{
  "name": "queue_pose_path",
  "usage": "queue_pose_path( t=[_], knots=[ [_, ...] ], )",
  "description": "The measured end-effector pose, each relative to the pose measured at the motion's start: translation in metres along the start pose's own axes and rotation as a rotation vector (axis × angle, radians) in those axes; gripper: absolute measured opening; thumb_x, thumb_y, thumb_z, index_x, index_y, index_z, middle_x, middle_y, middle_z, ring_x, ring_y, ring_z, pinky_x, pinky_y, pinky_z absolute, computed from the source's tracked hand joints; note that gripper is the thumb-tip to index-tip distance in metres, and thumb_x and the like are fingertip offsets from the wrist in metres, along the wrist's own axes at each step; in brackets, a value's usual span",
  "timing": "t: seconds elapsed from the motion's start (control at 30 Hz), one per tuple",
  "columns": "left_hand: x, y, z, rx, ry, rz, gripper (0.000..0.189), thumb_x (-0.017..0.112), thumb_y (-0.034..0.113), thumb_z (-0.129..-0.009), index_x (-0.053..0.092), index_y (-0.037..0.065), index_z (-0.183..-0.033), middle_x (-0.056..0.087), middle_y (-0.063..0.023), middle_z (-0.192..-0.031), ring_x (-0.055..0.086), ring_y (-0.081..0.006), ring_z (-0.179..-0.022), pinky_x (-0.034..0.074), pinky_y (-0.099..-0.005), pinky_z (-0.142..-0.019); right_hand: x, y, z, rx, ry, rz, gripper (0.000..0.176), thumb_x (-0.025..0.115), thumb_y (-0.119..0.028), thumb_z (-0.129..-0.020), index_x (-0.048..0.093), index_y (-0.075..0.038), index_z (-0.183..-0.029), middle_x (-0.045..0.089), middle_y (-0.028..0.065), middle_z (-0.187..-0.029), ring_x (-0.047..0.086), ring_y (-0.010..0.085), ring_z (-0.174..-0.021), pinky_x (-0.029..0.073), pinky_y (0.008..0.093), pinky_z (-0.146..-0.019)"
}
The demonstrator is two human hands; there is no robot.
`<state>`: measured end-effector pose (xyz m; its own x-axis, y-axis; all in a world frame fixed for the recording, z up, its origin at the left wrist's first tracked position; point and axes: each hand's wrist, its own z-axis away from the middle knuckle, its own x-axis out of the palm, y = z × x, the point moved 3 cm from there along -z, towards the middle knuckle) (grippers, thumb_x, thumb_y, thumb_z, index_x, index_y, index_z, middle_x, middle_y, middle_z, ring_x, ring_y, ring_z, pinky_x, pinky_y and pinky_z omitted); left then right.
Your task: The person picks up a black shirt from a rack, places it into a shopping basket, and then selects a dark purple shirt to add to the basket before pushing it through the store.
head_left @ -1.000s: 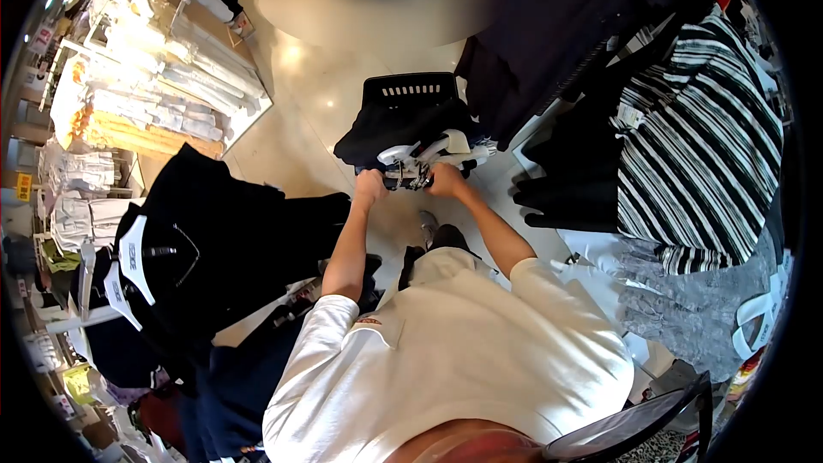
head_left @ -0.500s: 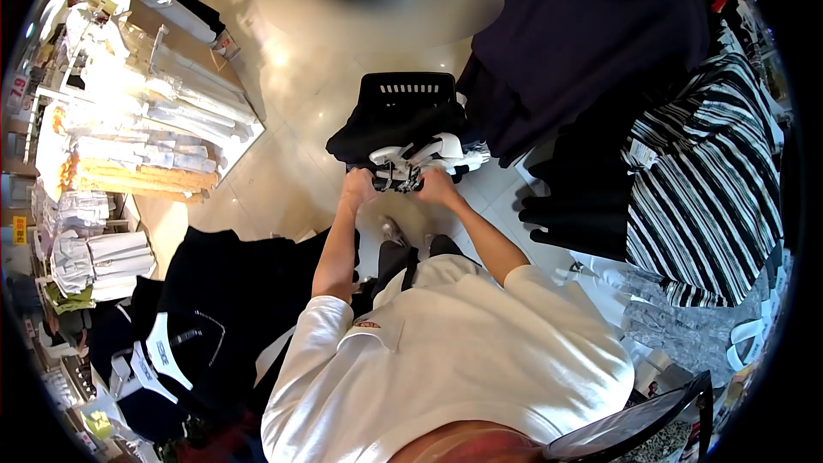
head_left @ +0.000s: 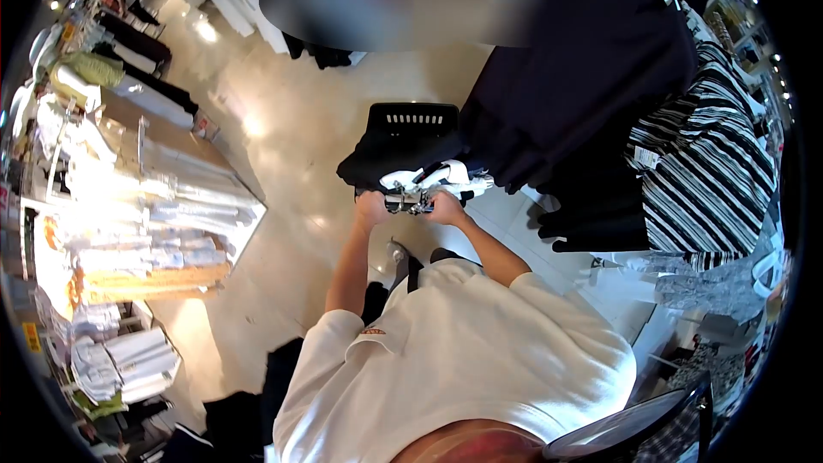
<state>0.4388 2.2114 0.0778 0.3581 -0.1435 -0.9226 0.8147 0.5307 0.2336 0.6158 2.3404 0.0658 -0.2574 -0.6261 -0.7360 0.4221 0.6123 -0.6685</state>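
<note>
A black plastic shopping basket with a slotted far wall is in front of my body, above the floor. Black clothing is heaped in it and hangs over the left side. White hangers and some black-and-white cloth lie on top at the near end. My left hand is closed around the near rim at its left corner. At the right corner of that rim, my right hand is closed too, just below the hangers. The clothes partly hide the fingers of both hands.
Dark garments and a black-and-white striped top hang close on the right. A low display of light clothes has a corner jutting into the aisle on the left. Tiled floor stretches ahead. A blurred patch covers the top middle.
I have moved forward along the aisle with the basket held in both hands. The black clothes and hangers at lower left have slid back, mostly out of view.
</note>
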Motion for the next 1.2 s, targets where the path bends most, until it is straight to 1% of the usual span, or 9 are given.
queue_pose_path(
  t=[0.1,0.33,0.43,0.6,0.67,0.73,0.8,0.93,1.2],
  knots=[
    [-0.020,-0.003,-0.017,-0.019,-0.104,0.010,0.025,0.065,0.026,-0.067,0.067,0.004,-0.081,0.066,-0.0168,-0.088,0.063,-0.0323,-0.089,0.047,-0.0479,-0.081,-0.013,-0.016,-0.014,0.069,0.022,0.004,0.035,0.074,-0.035,-0.056,0.064,-0.003,-0.068,0.062,0.0180,-0.077,0.060,0.0328,-0.082,0.049,0.0386,-0.074],
    [-0.041,-0.027,-0.065,0.019,-0.145,0.002,0.026,0.067,0.025,-0.066,0.067,0.005,-0.082,0.066,-0.0167,-0.092,0.062,-0.0320,-0.093,0.046,-0.0467,-0.084,-0.040,-0.055,-0.052,0.225,-0.028,-0.043,0.037,0.075,-0.031,-0.054,0.064,-0.003,-0.075,0.063,0.0181,-0.082,0.061,0.0327,-0.082,0.049,0.0387,-0.074],
    [-0.054,-0.036,-0.083,0.055,-0.141,0.007,0.023,0.064,0.022,-0.066,0.068,0.005,-0.082,0.066,-0.0162,-0.091,0.062,-0.0322,-0.092,0.046,-0.0456,-0.084,-0.031,-0.049,-0.073,0.221,0.017,-0.063,0.031,0.072,-0.031,-0.058,0.068,-0.005,-0.076,0.064,0.0183,-0.085,0.061,0.0330,-0.086,0.049,0.0386,-0.080],
    [-0.055,-0.056,-0.123,0.094,-0.103,0.041,0.017,0.062,0.016,-0.064,0.068,0.006,-0.076,0.066,-0.0161,-0.085,0.062,-0.0322,-0.088,0.047,-0.0458,-0.080,-0.027,-0.040,-0.110,0.277,0.024,0.000,0.034,0.072,-0.033,-0.058,0.067,-0.003,-0.073,0.065,0.0176,-0.084,0.061,0.0315,-0.086,0.049,0.0377,-0.079],
    [-0.057,-0.066,-0.141,0.113,-0.075,0.037,0.015,0.062,0.014,-0.062,0.067,0.006,-0.073,0.066,-0.0162,-0.083,0.063,-0.0320,-0.086,0.047,-0.0463,-0.078,-0.037,-0.050,-0.124,0.357,-0.054,-0.024,0.032,0.072,-0.032,-0.059,0.066,-0.004,-0.074,0.064,0.0180,-0.085,0.061,0.0318,-0.087,0.049,0.0375,-0.079],
    [-0.061,-0.073,-0.160,0.163,-0.033,0.057,0.012,0.061,0.013,-0.061,0.067,0.006,-0.070,0.066,-0.0168,-0.079,0.063,-0.0332,-0.082,0.047,-0.0470,-0.076,-0.032,-0.044,-0.139,0.347,-0.009,-0.016,0.032,0.071,-0.031,-0.059,0.066,-0.004,-0.075,0.064,0.0178,-0.085,0.060,0.0318,-0.088,0.048,0.0380,-0.079],
    [-0.068,-0.078,-0.178,0.193,-0.027,0.061,0.011,0.062,0.013,-0.060,0.066,0.006,-0.068,0.066,-0.0171,-0.077,0.064,-0.0339,-0.079,0.048,-0.0472,-0.074,-0.032,-0.039,-0.157,0.232,0.093,-0.016,0.036,0.072,-0.031,-0.056,0.064,-0.001,-0.073,0.063,0.0195,-0.083,0.060,0.0352,-0.083,0.049,0.0394,-0.076],
    [-0.088,-0.091,-0.216,0.244,0.009,0.075,0.009,0.061,0.012,-0.059,0.065,0.006,-0.064,0.064,-0.0179,-0.072,0.064,-0.0355,-0.074,0.050,-0.0471,-0.068,-0.037,-0.037,-0.193,0.289,0.114,-0.111,0.032,0.072,-0.029,-0.056,0.065,-0.003,-0.074,0.064,0.0180,-0.082,0.059,0.0352,-0.085,0.048,0.0414,-0.076],
    [-0.117,-0.101,-0.298,0.364,-0.063,0.003,0.012,0.059,0.009,-0.060,0.069,0.011,-0.068,0.065,-0.0156,-0.075,0.064,-0.0335,-0.074,0.052,-0.0438,-0.069,-0.046,-0.017,-0.262,0.279,0.212,-0.092,0.033,0.074,-0.032,-0.058,0.066,-0.006,-0.076,0.062,0.0179,-0.087,0.057,0.0348,-0.090,0.047,0.0425,-0.079]
  ],
)
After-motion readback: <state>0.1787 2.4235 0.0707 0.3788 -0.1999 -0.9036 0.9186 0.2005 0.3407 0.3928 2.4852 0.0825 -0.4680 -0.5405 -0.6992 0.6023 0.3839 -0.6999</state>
